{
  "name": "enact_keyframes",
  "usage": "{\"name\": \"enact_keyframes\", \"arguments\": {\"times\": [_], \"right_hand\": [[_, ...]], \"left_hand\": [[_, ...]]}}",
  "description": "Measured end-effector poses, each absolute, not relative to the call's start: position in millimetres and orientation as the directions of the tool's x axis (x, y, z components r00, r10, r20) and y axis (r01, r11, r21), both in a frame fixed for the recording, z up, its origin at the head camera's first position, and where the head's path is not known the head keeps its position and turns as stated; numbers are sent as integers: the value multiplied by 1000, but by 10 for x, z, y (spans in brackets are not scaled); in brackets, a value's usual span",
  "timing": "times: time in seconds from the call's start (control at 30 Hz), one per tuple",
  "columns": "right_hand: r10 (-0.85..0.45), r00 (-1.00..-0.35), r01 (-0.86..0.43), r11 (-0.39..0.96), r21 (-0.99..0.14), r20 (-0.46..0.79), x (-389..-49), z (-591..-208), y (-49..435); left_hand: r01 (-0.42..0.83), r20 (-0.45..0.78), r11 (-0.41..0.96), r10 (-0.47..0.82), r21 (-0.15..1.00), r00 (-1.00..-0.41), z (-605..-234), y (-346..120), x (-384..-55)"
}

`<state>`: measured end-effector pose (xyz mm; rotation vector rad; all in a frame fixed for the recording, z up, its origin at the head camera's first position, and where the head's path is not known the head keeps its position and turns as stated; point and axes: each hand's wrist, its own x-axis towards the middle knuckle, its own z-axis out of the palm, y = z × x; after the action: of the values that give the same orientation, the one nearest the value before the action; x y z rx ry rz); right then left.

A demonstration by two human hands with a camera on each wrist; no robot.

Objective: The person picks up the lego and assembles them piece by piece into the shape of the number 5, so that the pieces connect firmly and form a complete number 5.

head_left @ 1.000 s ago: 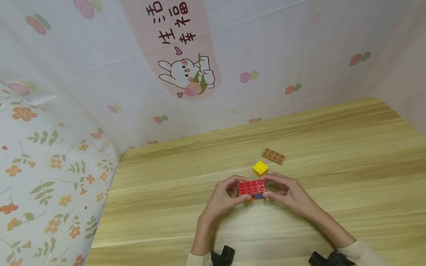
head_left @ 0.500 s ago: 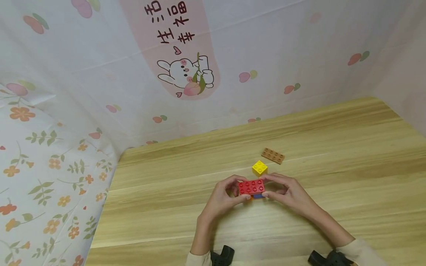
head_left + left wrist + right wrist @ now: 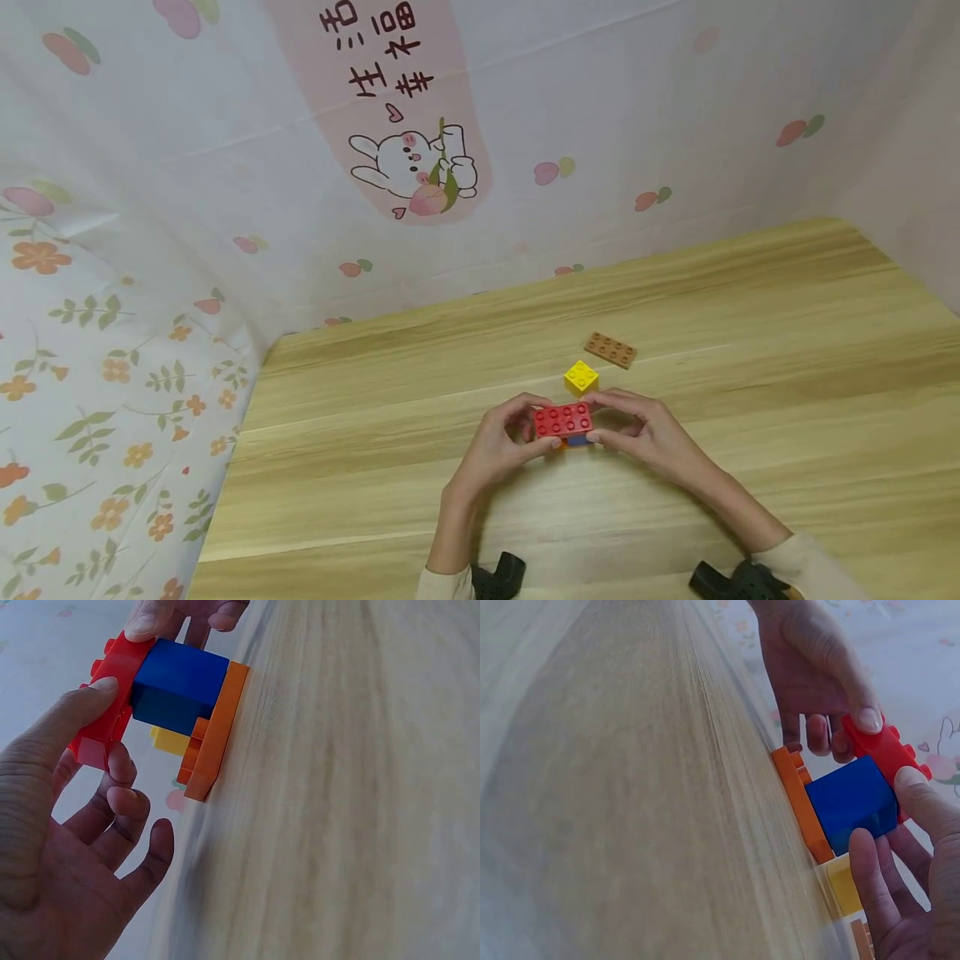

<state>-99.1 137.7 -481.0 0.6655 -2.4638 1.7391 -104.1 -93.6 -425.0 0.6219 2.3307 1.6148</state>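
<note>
A red toy building brick (image 3: pixel 562 420) with two rows of studs lies across the top of a blue block (image 3: pixel 180 682). Beneath the blue block is a thin orange plate (image 3: pixel 217 735), flat on the table. My left hand (image 3: pixel 498 437) pinches the red brick's left end, thumb in front and fingers behind. At its right end, my right hand (image 3: pixel 648 429) pinches the same brick. The red brick overhangs the blue block to the left. Some studs of the orange plate show beside the blue block. Whether red and blue are fully pressed together I cannot tell.
Just behind the hands stands a small yellow block (image 3: pixel 581 378). A flat brown studded plate (image 3: pixel 611 350) lies farther back and to the right. Patterned cloth (image 3: pixel 525 217) hangs behind the wooden table (image 3: pixel 360 450) and at its left side.
The whole head view has shifted slightly left, background included. Both hands keep their grip on the red brick, with no clear movement against the table.
</note>
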Motion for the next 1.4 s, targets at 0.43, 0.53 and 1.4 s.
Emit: {"name": "enact_keyframes", "arguments": {"times": [0.43, 0.53, 1.4], "right_hand": [[-326, -899, -384, 269, -883, 292, -994, -4828, 1386], [-325, -902, -380, 280, -882, 285, -987, -4803, 1380], [-341, -897, -377, 259, -889, 281, -1007, -4798, 1372]], "left_hand": [[210, 48, 305, 465, 929, -884, -4263, -930, -1037], [209, 47, 306, 463, 929, -885, -4262, -925, -1034], [190, 30, 306, 461, 933, -887, -4271, -902, -1072]]}}
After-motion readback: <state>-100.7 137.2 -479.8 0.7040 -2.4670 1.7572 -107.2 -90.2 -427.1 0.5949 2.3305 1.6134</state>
